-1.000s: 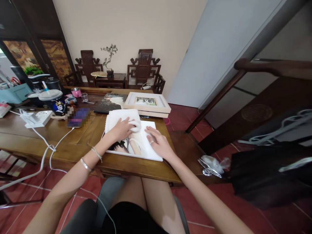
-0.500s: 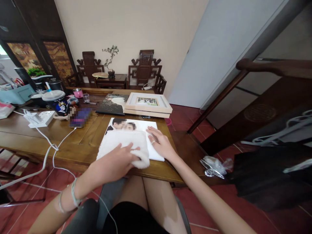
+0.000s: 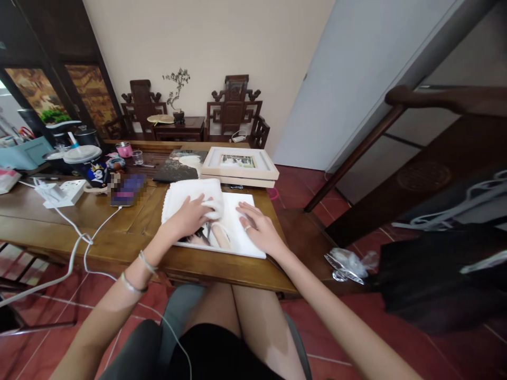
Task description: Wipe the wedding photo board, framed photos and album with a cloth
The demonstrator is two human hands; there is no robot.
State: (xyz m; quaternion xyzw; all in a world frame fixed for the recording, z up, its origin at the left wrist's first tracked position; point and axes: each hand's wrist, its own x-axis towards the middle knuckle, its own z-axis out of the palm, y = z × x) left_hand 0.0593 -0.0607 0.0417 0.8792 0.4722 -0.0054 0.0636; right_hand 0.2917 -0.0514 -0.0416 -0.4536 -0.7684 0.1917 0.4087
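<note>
A white fluffy cloth (image 3: 189, 191) lies over the upper left part of a photo panel (image 3: 232, 211) on the wooden table. My left hand (image 3: 189, 217) rests on the cloth with its fingers spread, and a fold of it is gripped near the thumb. Flat on the panel's right side lies my right hand (image 3: 258, 228), fingers stretched out, with a ring on one finger. Part of the printed picture shows below the cloth, while its upper part is covered.
Behind the panel lie a dark photo board (image 3: 178, 166) and stacked light frames (image 3: 240, 163). To the left are a phone (image 3: 127, 191) on a charging cable, a white power strip (image 3: 65, 192) and a lidded cup (image 3: 89, 166). A wooden chair (image 3: 356, 153) stands at right.
My left hand has slid the cloth up and away from me, uncovering the lower part of the picture and covering the top. My right hand stays on the panel.
</note>
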